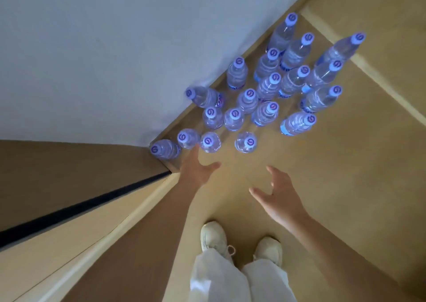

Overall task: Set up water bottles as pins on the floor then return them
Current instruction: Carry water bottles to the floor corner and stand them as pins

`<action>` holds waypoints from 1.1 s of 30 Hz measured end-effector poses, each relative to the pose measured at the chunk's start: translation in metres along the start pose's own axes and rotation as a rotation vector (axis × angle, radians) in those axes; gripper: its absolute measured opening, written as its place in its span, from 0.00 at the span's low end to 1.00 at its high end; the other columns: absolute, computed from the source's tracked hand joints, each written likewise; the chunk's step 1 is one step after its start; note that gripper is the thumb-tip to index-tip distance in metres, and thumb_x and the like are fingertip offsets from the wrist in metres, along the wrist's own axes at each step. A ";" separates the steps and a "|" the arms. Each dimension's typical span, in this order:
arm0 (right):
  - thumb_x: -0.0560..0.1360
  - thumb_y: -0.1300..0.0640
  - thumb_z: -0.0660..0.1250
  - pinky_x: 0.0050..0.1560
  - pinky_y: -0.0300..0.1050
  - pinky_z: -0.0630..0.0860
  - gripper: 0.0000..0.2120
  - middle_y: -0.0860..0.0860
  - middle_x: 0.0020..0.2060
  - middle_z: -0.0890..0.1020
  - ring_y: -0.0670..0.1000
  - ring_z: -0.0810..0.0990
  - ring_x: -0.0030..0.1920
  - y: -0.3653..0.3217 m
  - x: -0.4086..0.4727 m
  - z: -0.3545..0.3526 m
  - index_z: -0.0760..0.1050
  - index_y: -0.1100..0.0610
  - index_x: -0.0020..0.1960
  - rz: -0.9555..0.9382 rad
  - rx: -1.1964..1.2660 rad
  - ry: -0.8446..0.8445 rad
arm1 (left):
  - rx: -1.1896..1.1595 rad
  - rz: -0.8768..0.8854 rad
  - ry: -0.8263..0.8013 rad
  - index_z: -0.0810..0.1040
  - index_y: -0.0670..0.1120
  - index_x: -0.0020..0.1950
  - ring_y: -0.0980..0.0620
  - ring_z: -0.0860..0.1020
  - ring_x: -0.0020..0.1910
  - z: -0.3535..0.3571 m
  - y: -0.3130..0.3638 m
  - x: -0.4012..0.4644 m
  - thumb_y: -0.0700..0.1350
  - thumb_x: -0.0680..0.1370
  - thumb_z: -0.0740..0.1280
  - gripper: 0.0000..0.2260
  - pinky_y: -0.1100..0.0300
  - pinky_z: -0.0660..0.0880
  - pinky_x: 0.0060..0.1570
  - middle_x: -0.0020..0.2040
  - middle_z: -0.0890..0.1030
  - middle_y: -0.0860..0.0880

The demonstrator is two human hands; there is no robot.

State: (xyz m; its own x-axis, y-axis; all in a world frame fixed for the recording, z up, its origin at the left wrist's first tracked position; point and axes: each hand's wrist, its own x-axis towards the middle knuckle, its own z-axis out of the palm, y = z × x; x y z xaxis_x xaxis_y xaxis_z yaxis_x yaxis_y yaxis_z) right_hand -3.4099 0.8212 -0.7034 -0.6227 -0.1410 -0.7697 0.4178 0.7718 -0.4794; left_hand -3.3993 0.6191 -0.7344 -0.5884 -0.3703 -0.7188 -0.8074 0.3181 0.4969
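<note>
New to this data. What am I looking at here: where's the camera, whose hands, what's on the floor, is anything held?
There is no robot. A person wears one wide-angle camera on the head, looking forward and down, so you see their own arms, trouser legs and shoes from above. The lens bends straight lines.

On the tan floor, by the white wall, stands a cluster of clear water bottles with pale caps, all seemingly upright.

Both hands reach toward the nearest bottles. The left hand is open, its fingers close to a front bottle; whether they touch it is unclear. The right hand is open with spread fingers. Neither has a grip on anything.
</note>
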 end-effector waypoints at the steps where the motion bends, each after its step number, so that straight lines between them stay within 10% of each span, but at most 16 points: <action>1: 0.72 0.49 0.70 0.58 0.38 0.64 0.38 0.51 0.71 0.60 0.50 0.69 0.67 0.006 0.028 0.005 0.54 0.52 0.76 -0.016 -0.010 0.002 | -0.015 -0.013 0.016 0.58 0.52 0.75 0.53 0.72 0.56 0.011 -0.007 0.021 0.50 0.72 0.73 0.36 0.69 0.65 0.45 0.65 0.72 0.51; 8: 0.62 0.53 0.79 0.62 0.37 0.64 0.49 0.51 0.66 0.66 0.50 0.68 0.66 0.028 0.172 0.035 0.54 0.52 0.75 -0.148 0.055 0.047 | -0.214 -0.025 0.103 0.65 0.43 0.69 0.54 0.72 0.51 0.065 -0.043 0.120 0.43 0.68 0.77 0.33 0.61 0.69 0.51 0.54 0.72 0.51; 14: 0.62 0.60 0.79 0.50 0.34 0.66 0.29 0.52 0.52 0.76 0.53 0.76 0.54 0.027 0.210 0.053 0.69 0.54 0.58 -0.313 0.012 0.179 | -0.269 0.021 0.147 0.73 0.37 0.60 0.48 0.77 0.47 0.076 -0.055 0.143 0.39 0.66 0.77 0.25 0.50 0.77 0.51 0.51 0.79 0.42; 17: 0.64 0.59 0.77 0.51 0.38 0.68 0.29 0.53 0.55 0.76 0.54 0.77 0.54 0.021 0.211 0.054 0.69 0.55 0.62 -0.347 -0.120 0.148 | -0.142 0.030 0.175 0.70 0.46 0.66 0.55 0.74 0.48 0.071 -0.062 0.134 0.45 0.66 0.78 0.31 0.60 0.72 0.51 0.51 0.75 0.53; 25: 0.65 0.51 0.76 0.52 0.49 0.74 0.24 0.44 0.49 0.80 0.51 0.79 0.50 0.022 0.106 0.037 0.69 0.48 0.56 -0.197 -0.142 0.117 | 0.179 0.083 0.030 0.71 0.52 0.63 0.47 0.77 0.54 0.038 -0.074 0.040 0.51 0.62 0.79 0.32 0.55 0.73 0.53 0.54 0.78 0.52; 30: 0.65 0.52 0.76 0.45 0.40 0.69 0.23 0.36 0.40 0.75 0.46 0.75 0.44 0.003 -0.008 0.010 0.66 0.46 0.52 -0.189 -0.073 0.173 | -0.002 0.003 0.087 0.72 0.54 0.51 0.55 0.75 0.43 0.005 -0.064 -0.067 0.50 0.60 0.79 0.24 0.74 0.70 0.40 0.41 0.76 0.61; 33: 0.65 0.52 0.76 0.44 0.43 0.71 0.26 0.37 0.39 0.75 0.48 0.76 0.43 -0.020 -0.073 -0.006 0.62 0.45 0.53 -0.208 -0.064 0.149 | -0.173 -0.038 0.111 0.75 0.54 0.51 0.56 0.79 0.45 -0.020 -0.053 -0.136 0.53 0.57 0.77 0.24 0.63 0.75 0.47 0.44 0.79 0.58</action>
State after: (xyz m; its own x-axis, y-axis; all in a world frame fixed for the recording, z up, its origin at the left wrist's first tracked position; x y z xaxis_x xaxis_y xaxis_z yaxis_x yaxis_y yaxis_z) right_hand -3.3764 0.8201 -0.6352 -0.7832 -0.2118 -0.5846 0.2306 0.7742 -0.5894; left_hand -3.2774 0.6348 -0.6534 -0.5511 -0.4764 -0.6851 -0.8189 0.1511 0.5536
